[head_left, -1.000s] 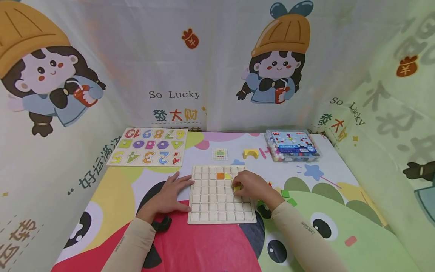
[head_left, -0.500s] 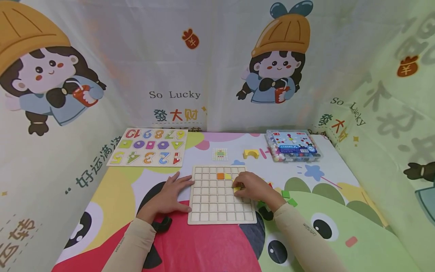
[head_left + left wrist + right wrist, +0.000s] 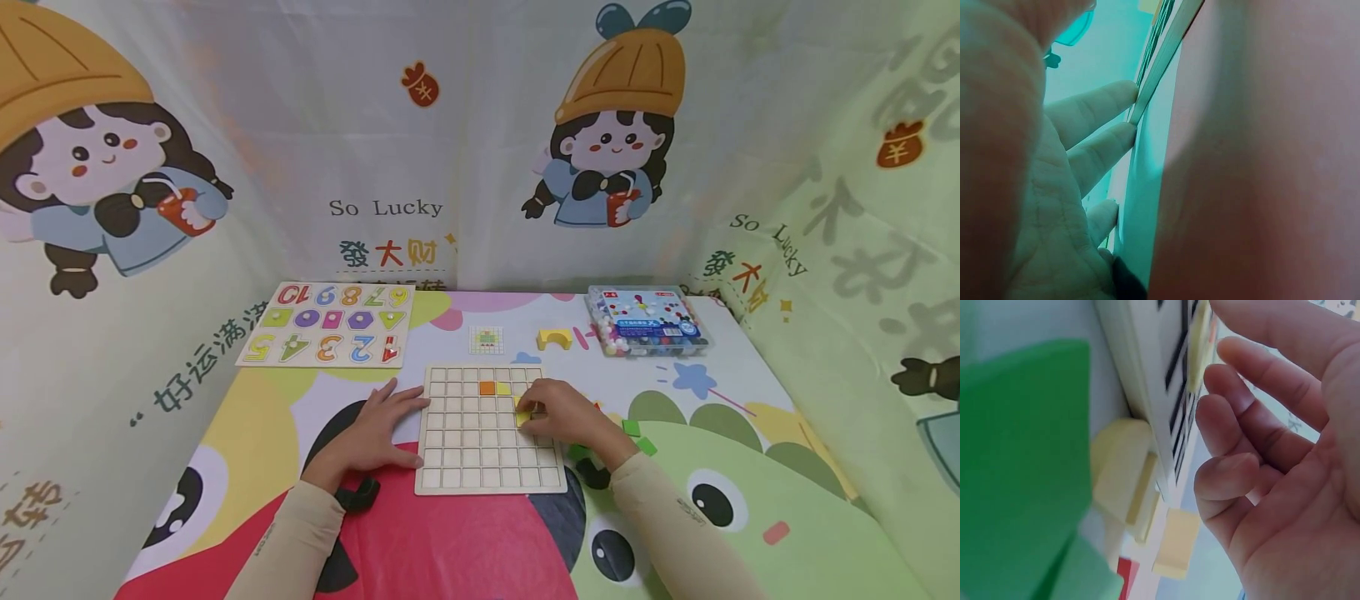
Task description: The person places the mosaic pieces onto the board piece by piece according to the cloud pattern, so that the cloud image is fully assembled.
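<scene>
A wooden grid board point(image 3: 461, 457) lies at the table's middle. In its second row from the back sit an orange tile point(image 3: 487, 388) and, beside it, a yellow tile point(image 3: 503, 388). My left hand point(image 3: 372, 431) has its fingers spread, fingertips and thumb at the board's left edge; the left wrist view shows the straight fingers point(image 3: 1100, 115) meeting that edge. Over the board's right part, my right hand point(image 3: 558, 411) pinches another yellow tile point(image 3: 522, 419) between thumb and fingers, low over the cells. In the right wrist view its other fingers curl inward, covering nothing else.
Green blocks point(image 3: 643, 445) and other coloured pieces lie right of the board, partly hidden by the right forearm. Behind it are a small pattern card point(image 3: 487, 340), a yellow arch block point(image 3: 553, 339) and a clear plastic box point(image 3: 647, 322). A number puzzle point(image 3: 326, 323) lies back left.
My right hand has shifted slightly to the right, showing more of the yellow tile at its fingertips. The left hand and the board stay in place.
</scene>
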### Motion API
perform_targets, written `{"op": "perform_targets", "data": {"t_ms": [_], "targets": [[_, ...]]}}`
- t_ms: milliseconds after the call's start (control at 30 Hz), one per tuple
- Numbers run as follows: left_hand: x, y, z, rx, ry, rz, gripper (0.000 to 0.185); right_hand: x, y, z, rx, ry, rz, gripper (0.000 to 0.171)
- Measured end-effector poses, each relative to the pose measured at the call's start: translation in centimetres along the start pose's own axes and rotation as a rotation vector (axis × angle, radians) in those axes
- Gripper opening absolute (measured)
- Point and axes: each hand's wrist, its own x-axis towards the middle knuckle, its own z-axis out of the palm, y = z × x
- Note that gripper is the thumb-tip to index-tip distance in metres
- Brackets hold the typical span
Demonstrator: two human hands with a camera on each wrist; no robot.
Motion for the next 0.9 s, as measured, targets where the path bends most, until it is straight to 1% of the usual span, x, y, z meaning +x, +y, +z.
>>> {"op": "perform_targets", "data": {"t_ms": [167, 300, 433, 600, 767, 900], "targets": [[0.0, 0.0, 0.0, -0.002, 0.001, 0.003, 0.097, -1.3, 0.5, -0.8, 0.081, 0.046, 0.024, 0.022], [0.0, 0.0, 0.1, 0.000, 0.001, 0.001, 0.097, -2.5, 0.9, -1.6, 0.102, 0.096, 0.038, 0.023], [0.0, -0.2, 0.2, 0.001, 0.001, -0.003, 0.097, -3.5, 1.5, -2.2, 0.100, 0.151, 0.030, 0.023], [0.1, -0.4, 0.3, 0.000, -0.005, 0.001, 0.097, -4.5, 2.7, -2.4, 0.106, 0.210, 0.035, 0.023], [0.1, -0.4, 0.2, 0.000, -0.006, -0.006, 0.098, -4.6, 3.4, -2.3, 0.094, 0.243, 0.081, 0.023], [0.2, -0.4, 0.2, -0.003, -0.005, -0.007, 0.099, -4.1, 4.0, -2.0, 0.039, 0.302, 0.131, 0.020]]}}
